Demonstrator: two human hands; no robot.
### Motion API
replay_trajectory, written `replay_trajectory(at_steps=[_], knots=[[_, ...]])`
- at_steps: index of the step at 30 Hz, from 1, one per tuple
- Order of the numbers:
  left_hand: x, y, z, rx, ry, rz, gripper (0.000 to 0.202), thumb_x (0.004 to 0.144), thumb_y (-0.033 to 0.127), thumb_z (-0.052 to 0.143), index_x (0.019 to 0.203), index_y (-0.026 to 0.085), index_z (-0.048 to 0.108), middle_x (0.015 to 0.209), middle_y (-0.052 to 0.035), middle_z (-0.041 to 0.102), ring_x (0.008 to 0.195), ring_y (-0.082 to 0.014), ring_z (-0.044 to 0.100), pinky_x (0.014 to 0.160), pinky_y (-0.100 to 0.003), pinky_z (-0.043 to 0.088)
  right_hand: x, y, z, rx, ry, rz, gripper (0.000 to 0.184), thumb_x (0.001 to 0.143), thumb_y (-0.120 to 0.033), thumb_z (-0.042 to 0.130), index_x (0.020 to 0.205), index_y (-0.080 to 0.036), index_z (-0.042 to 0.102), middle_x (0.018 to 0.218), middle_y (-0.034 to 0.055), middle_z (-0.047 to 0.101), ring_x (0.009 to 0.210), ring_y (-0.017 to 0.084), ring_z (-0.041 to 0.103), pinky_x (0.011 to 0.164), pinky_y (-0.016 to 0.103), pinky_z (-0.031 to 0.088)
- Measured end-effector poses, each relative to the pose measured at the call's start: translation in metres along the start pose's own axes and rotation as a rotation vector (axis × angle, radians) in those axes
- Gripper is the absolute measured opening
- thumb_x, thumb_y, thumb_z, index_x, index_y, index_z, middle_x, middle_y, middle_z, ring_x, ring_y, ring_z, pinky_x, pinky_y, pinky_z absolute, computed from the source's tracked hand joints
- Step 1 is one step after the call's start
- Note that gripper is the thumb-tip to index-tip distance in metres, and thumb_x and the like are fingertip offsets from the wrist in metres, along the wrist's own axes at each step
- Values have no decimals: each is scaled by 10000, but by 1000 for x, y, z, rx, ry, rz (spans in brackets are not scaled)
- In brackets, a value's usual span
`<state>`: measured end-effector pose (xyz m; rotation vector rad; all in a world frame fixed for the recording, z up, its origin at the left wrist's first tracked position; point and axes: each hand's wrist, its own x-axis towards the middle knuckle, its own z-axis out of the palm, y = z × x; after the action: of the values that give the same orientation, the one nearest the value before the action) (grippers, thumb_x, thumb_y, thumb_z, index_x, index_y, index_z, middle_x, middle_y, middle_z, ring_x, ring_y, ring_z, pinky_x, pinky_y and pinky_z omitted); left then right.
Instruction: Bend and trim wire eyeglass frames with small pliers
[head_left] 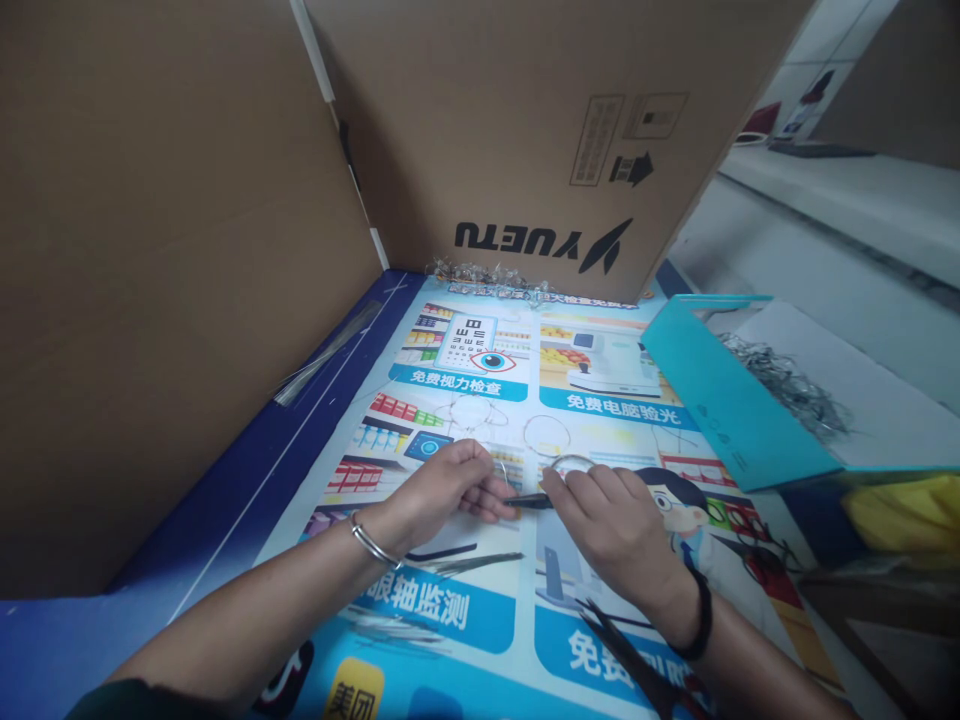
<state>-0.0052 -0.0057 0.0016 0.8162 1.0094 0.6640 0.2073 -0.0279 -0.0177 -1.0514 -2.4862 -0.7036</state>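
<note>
My left hand has its thumb and fingers pinched together around a thin wire, which shows as a fine curved line. In my right hand is a dark tool with a narrow pointed tip, apparently needle-nose pliers; its tip reaches the left fingers. Just above the right fingers curves a silvery ring. Beyond the hands lie thin wire loops. Straight wire pieces rest below the left hand. Scissors, blades spread, lie under the right wrist.
Cardboard panels stand along the back and left. Clear, tangled bits line the back panel's foot. A turquoise box at right holds a heap of wire pieces. More wires lie at left. A yellow item sits far right.
</note>
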Motion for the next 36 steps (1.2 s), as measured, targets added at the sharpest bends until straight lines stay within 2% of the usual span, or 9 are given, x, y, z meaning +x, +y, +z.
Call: replay_trajectory(at_steps=[13, 19, 23, 28, 32, 36], knots=[[2, -3, -1, 4, 1, 49, 307, 809, 440, 565, 765, 166, 434, 766, -75, 684, 650, -179, 677, 611, -281, 478, 0, 0, 3, -2, -22, 22, 193, 849, -158, 514, 1012, -152, 616, 732, 49, 563, 720, 184, 425, 656, 353, 257], [3, -5, 0, 53, 12, 186, 249, 841, 395, 533, 776, 177, 431, 802, -66, 687, 658, -137, 646, 666, -281, 480, 1, 0, 1, -2, -95, 63, 197, 827, -146, 538, 1010, -153, 611, 743, 46, 567, 725, 190, 439, 653, 350, 265], [2, -2, -1, 194, -28, 278, 215, 877, 383, 469, 801, 187, 424, 844, -65, 689, 759, -145, 642, 741, -301, 484, 4, -1, 2, 80, -155, 130, 137, 798, -124, 557, 905, -174, 626, 724, 35, 578, 715, 186, 466, 637, 334, 264], [-1, 2, -5, 472, -99, 386, 155, 892, 331, 440, 839, 187, 458, 878, -61, 673, 862, -162, 627, 805, -311, 469, 6, -2, -1, 237, -304, 217, 67, 745, -134, 597, 718, -193, 612, 665, 11, 603, 638, 157, 501, 578, 303, 244], [-4, 4, -8, 670, -192, 446, 141, 915, 302, 391, 888, 184, 463, 923, -70, 674, 875, -159, 634, 768, -292, 468, 10, 0, -12, 334, -484, 258, 93, 779, -203, 573, 694, -192, 609, 665, 17, 628, 607, 147, 526, 540, 283, 217], [-6, 5, -13, 853, -278, 566, 137, 924, 283, 373, 923, 182, 465, 946, -71, 675, 881, -154, 637, 737, -275, 456, 15, 2, -24, 417, -637, 279, 184, 835, -255, 504, 702, -193, 615, 696, 25, 645, 619, 141, 548, 522, 267, 194]])
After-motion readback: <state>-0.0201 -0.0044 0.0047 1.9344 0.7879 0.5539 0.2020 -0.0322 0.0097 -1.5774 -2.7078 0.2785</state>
